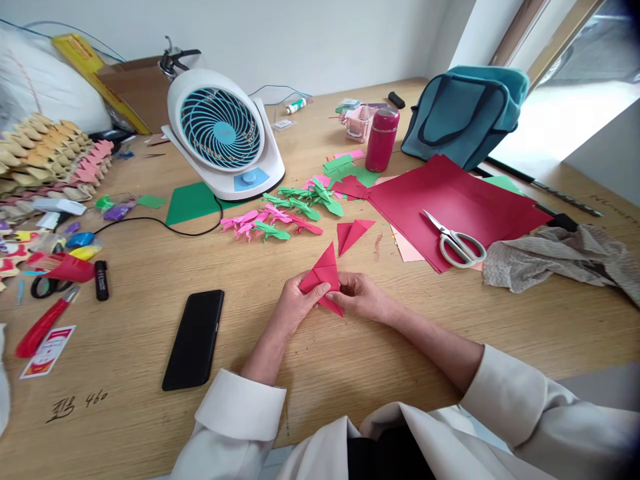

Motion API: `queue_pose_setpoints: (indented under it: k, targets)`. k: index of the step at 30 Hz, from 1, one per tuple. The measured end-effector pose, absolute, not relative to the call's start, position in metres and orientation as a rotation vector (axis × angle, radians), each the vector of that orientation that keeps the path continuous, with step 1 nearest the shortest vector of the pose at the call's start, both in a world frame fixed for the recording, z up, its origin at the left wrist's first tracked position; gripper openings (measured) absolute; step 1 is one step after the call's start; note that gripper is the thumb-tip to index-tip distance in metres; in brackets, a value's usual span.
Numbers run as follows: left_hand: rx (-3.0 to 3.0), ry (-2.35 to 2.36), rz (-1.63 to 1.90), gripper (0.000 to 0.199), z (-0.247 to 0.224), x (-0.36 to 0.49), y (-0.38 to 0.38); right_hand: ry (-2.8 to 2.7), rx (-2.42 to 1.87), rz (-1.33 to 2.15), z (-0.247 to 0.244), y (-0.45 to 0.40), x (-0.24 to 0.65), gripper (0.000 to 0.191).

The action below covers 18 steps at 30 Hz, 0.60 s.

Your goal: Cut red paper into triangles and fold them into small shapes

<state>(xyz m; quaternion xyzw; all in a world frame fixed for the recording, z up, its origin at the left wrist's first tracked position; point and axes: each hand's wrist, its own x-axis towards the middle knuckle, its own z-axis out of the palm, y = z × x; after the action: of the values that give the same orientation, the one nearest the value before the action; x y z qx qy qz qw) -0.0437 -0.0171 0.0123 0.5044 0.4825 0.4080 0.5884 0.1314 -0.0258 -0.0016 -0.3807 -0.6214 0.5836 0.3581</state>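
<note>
A folded red paper [326, 272], pointed at its top and bottom, is held just above the wooden table. My left hand [297, 300] grips its left edge, the thumb lying across the front. On the other side my right hand [363, 297] pinches the lower right edge between thumb and curled fingers. Just beyond the hands lies another folded red piece [354, 235]. Several green folded paper figures [305, 203] and pink ones [247, 221] lie in a group behind it.
Large red sheets [450, 207] with white-handled scissors [455, 243] lie to the right, beside a grey cloth [540, 257]. A black phone [194, 340] is at the left. Farther back stand a fan [223, 133], a red flask [383, 140] and a teal bag [457, 117].
</note>
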Motion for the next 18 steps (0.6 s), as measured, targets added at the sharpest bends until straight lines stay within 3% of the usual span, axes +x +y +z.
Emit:
queue_pose_setpoints:
  k: [9, 18]
  targets:
    - [1.120, 1.097, 1.045, 0.027, 0.009, -0.046, -0.016, -1.703, -0.992, 1.502, 0.001, -0.027, 0.132, 0.024]
    - [0.919, 1.121, 1.289, 0.040, 0.011, -0.053, -0.006, -1.765, -1.008, 1.415, 0.005, -0.028, 0.134, 0.024]
